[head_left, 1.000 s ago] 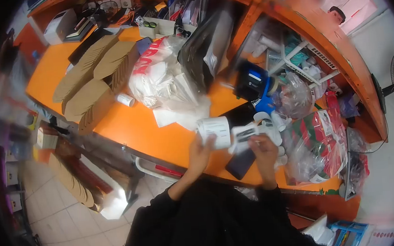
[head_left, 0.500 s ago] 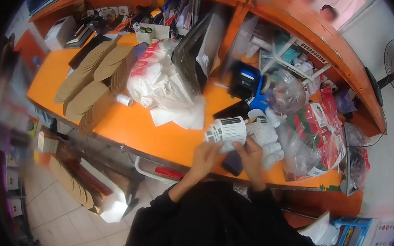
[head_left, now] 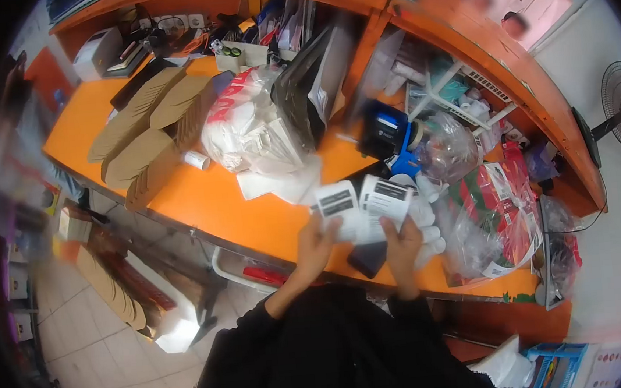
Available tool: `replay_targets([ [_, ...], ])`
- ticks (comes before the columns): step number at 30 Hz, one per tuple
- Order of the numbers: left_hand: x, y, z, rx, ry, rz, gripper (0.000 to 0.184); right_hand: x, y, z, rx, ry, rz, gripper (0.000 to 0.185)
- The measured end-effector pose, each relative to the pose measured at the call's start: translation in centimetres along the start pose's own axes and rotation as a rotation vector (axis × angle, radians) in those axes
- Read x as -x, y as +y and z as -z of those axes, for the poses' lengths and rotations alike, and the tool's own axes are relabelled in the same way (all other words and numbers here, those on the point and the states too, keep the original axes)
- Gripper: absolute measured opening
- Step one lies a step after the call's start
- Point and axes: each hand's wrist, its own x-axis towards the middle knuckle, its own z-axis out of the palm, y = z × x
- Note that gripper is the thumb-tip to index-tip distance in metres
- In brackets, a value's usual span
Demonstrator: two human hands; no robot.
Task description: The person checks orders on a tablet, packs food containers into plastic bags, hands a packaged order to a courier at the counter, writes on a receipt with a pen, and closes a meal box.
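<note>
My left hand (head_left: 317, 248) pinches a white printed label (head_left: 338, 200) with dark bands of print. Beside it, my right hand (head_left: 404, 248) grips a second printed label (head_left: 386, 200) with a black strip and lines of small text. The labels fan apart at the top, and their lower parts overlap between my hands. I cannot tell whether they are joined. Under my right hand lies a dark phone (head_left: 368, 260). Several white paper rolls (head_left: 430, 241) sit just right of that hand.
Stacks of folded brown cardboard (head_left: 136, 146) lie on the orange desk (head_left: 201, 211), with a small white roll (head_left: 197, 159) beside them. A white plastic bag (head_left: 245, 126) stands at the middle. A blue tape dispenser (head_left: 404, 162) and a red-and-clear bag (head_left: 493, 215) are to the right.
The labels, earlier held close together and turned right, are now spread into two that face me. My left hand has moved slightly left and my right hand slightly right.
</note>
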Motion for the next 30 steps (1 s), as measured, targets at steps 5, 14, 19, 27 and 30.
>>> replay_targets([
  [5, -0.6, -1.7, 1.5, -0.131, 0.164, -0.286, 0.022, 0.2, -1.1, -0.2, 0.055, 0.069, 0.165, 0.02],
  [14, -0.1, -0.7, 0.5, -0.282, -0.036, -0.1, 0.023, 1.1, 0.9, -2.7, 0.287, -0.095, 0.31, 0.051],
  [19, -1.6, 0.7, 2.1, -0.09, 0.106, -0.152, 0.024, 1.6, 2.0, -1.8, 0.1, -0.435, -0.178, 0.052],
  [27, -1.1, -1.9, 0.3, -0.135, 0.01, -0.23, 0.05, 1.2, 2.2, -5.0, 0.128, -0.205, 0.043, 0.035],
  [30, -1.1, -2.5, 0.3, -0.16, 0.009, -0.316, 0.051, 1.2, 3.2, -5.4, 0.107, -0.186, -0.049, 0.026],
])
